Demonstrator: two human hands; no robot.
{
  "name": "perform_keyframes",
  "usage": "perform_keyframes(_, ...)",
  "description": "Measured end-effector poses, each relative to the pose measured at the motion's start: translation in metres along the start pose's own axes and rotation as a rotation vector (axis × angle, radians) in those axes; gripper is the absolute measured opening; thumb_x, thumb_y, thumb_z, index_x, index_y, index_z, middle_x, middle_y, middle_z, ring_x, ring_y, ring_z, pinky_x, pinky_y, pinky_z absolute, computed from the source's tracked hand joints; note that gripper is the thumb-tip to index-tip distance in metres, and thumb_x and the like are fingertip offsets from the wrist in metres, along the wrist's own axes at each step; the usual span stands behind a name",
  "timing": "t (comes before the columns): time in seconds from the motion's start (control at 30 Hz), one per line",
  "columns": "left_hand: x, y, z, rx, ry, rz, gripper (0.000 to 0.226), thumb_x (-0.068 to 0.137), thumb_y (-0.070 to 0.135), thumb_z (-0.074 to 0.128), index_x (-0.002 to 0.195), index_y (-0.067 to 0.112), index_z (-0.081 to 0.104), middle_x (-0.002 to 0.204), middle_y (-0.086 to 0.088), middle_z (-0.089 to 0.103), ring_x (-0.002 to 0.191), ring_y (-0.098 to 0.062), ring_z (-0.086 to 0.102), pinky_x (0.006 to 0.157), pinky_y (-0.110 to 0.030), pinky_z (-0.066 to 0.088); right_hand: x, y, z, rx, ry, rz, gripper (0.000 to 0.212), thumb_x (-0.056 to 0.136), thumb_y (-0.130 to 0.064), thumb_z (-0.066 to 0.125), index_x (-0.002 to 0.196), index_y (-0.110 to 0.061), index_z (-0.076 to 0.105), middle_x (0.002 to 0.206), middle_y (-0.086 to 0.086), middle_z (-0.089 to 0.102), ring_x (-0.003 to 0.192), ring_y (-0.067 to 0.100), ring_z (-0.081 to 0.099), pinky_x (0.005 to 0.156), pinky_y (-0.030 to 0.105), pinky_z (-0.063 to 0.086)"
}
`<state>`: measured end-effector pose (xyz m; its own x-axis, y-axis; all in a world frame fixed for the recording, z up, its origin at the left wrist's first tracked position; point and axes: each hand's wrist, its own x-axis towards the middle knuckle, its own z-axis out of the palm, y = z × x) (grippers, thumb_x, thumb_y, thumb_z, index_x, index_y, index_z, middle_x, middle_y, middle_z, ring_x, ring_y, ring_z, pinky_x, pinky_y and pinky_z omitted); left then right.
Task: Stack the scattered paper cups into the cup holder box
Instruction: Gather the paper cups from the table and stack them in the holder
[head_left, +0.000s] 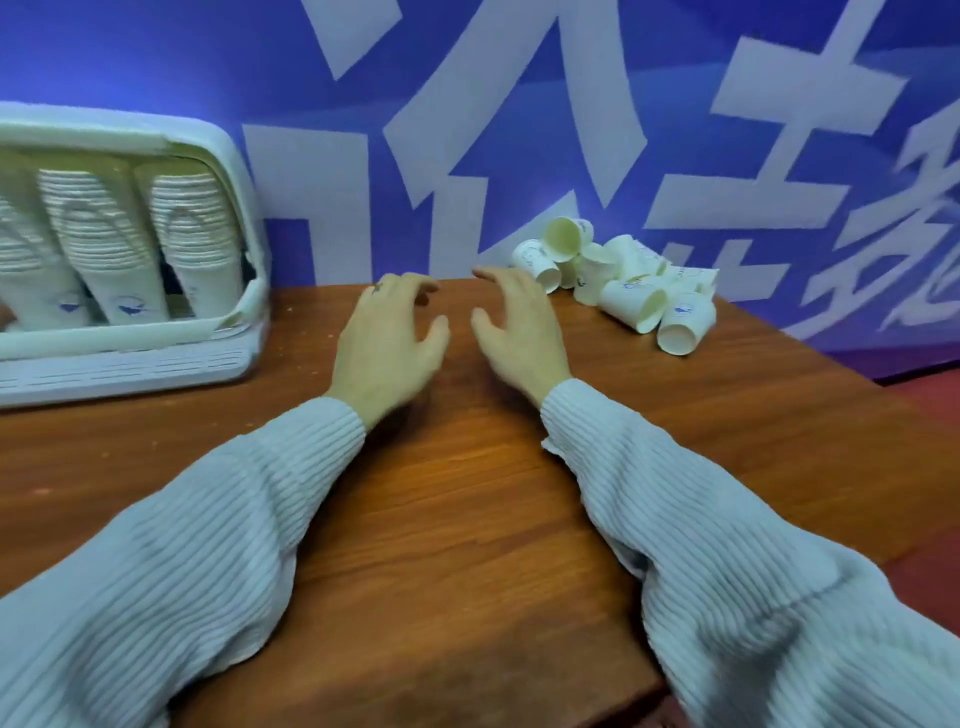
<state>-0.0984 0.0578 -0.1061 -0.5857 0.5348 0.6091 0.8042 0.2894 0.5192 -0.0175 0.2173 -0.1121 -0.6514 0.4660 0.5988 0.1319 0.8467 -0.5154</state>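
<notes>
Both empty hands (452, 332) mid-table, scattered paper cups (618, 280) just right.

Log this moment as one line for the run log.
left hand open, empty | right hand open, empty | cups piled far right | box left, holds stacks

Glossy wood table (467, 519), paper cups (631, 304)

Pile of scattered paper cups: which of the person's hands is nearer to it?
Right. The right hand hovers just beside the pile of paper cups, on its left; the left hand is farther away, towards the cup holder box.
</notes>
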Motion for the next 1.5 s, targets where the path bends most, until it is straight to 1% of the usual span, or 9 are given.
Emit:
perform_keyframes(0.2, 0.006, 0.08, 0.09, -0.114, -0.252, 0.112, 0.041, 0.097, 0.035, 0.059, 0.136, 0.022, 0.057, 0.131, 0.003, 0.058, 0.124, -0.015, 0.053, 0.099, -0.037, 0.048, -0.009, 0.127, -0.099, -0.182, 0.366, 0.468, 0.044, 0.096, -0.036, 0.053, 0.14, -0.029, 0.057, 0.145, 0.001, 0.05, 0.134, 0.023, 0.047, 0.112, 0.048, 0.043)
perform_keyframes(0.37, -0.005, 0.116, 0.142, -0.119, -0.329, 0.216, 0.043, 0.098, 0.037, 0.057, 0.138, 0.024, 0.054, 0.133, 0.005, 0.053, 0.121, -0.014, 0.05, 0.092, -0.034, 0.048, 0.0, 0.178, -0.113, -0.037, 0.352, 0.725, 0.078, 0.093, -0.066, 0.057, 0.159, -0.039, 0.025, 0.166, 0.015, 0.018, 0.148, 0.038, 0.032, 0.119, 0.052, 0.033)
perform_keyframes(0.6, -0.001, 0.102, 0.145, -0.181, -0.283, 0.115, 0.046, 0.096, 0.036, 0.059, 0.141, 0.024, 0.052, 0.134, 0.006, 0.049, 0.121, -0.013, 0.051, 0.099, -0.039, 0.049, 0.007, 0.169, -0.116, -0.02, 0.41, 0.868, 0.081, 0.09, -0.051, 0.057, 0.158, -0.031, 0.019, 0.143, 0.011, 0.049, 0.116, 0.033, 0.059, 0.104, 0.052, 0.047)
perform_keyframes(0.77, 0.007, 0.102, 0.141, -0.618, -0.208, -0.23, 0.08, 0.088, 0.066, 0.063, 0.154, 0.031, 0.032, 0.145, 0.006, 0.043, 0.121, -0.013, 0.058, 0.102, -0.041, 0.051, -0.021, 0.103, -0.104, 0.528, 0.463, 0.564, 0.063, 0.093, -0.039, 0.052, 0.154, -0.026, 0.039, 0.143, -0.003, 0.055, 0.123, 0.015, 0.057, 0.103, 0.036, 0.048)
perform_keyframes(0.87, 0.015, 0.093, 0.14, -0.911, -0.217, -0.456, 0.103, 0.074, 0.075, 0.071, 0.157, 0.043, 0.018, 0.139, 0.011, 0.053, 0.124, -0.013, 0.059, 0.104, -0.046, 0.052, -0.027, 0.074, -0.084, 0.561, 0.358, 0.352, 0.039, 0.1, -0.045, 0.042, 0.12, -0.026, 0.07, 0.114, -0.012, 0.071, 0.108, 0.003, 0.064, 0.097, 0.029, 0.051)
perform_keyframes(0.97, 0.016, 0.086, 0.138, -0.87, -0.192, -0.485, 0.096, 0.081, 0.055, 0.075, 0.157, 0.035, 0.021, 0.116, 0.009, 0.068, 0.113, -0.01, 0.064, 0.101, -0.041, 0.052, -0.014, 0.084, -0.077, 0.366, 0.431, 0.334, 0.031, 0.098, -0.041, 0.047, 0.097, -0.023, 0.072, 0.103, -0.008, 0.07, 0.102, 0.012, 0.063, 0.096, 0.044, 0.051)
perform_keyframes(1.07, 0.017, 0.085, 0.134, -0.843, -0.175, -0.486, 0.072, 0.095, 0.042, 0.068, 0.155, 0.028, 0.032, 0.115, 0.007, 0.066, 0.11, -0.008, 0.062, 0.091, -0.028, 0.05, 0.0, 0.113, -0.074, 0.052, 0.209, 0.392, 0.026, 0.097, -0.038, 0.055, 0.096, -0.022, 0.076, 0.136, -0.001, 0.059, 0.129, 0.015, 0.051, 0.111, 0.039, 0.041)
perform_keyframes(1.23, 0.013, 0.091, 0.132, -0.737, -0.311, -0.419, 0.074, 0.09, 0.046, 0.074, 0.151, 0.028, 0.036, 0.116, 0.02, 0.057, 0.103, 0.001, 0.061, 0.079, -0.019, 0.05, -0.005, 0.108, -0.063, 0.301, 0.078, 0.377, 0.032, 0.096, -0.05, 0.051, 0.096, -0.027, 0.073, 0.104, -0.007, 0.07, 0.099, 0.008, 0.065, 0.093, 0.037, 0.053)
perform_keyframes(1.5, 0.016, 0.069, 0.107, -0.557, 0.02, -0.572, 0.073, 0.086, 0.04, 0.071, 0.149, 0.029, 0.036, 0.126, 0.004, 0.06, 0.104, -0.017, 0.061, 0.086, -0.039, 0.056, 0.025, 0.115, -0.04, -0.011, -0.088, 0.325, 0.03, 0.096, -0.045, 0.055, 0.114, -0.034, 0.076, 0.162, 0.0, 0.04, 0.151, 0.017, 0.031, 0.121, 0.038, 0.029)
